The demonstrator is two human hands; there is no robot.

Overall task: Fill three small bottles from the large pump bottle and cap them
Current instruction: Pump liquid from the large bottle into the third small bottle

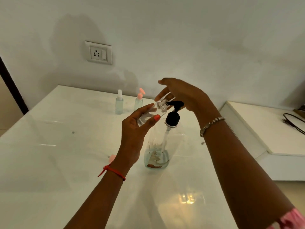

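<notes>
A small clear bottle (pixel 153 111) is gripped, tilted, in the left hand (pixel 137 133), its open mouth just beside the nozzle of the black pump head (pixel 173 115) on the large pump bottle (pixel 159 146), which is stood upright on the white table (pixel 49 162). The right hand (pixel 184 95) is held straight-fingered over the pump head. A white-topped bottle (pixel 119 103) and a pink-topped bottle (pixel 139 100) are stood near the wall, and a pink cap (pixel 112 157) is laid by the left wrist.

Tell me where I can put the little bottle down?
The table is bare on the left, from the white-capped bottle and pink-capped bottle at the back to the near edge, and in front of the pump bottle. Crowded in the middle: the left hand holds the small bottle, the right hand is over the pump, a pink cap lies nearby.
</notes>
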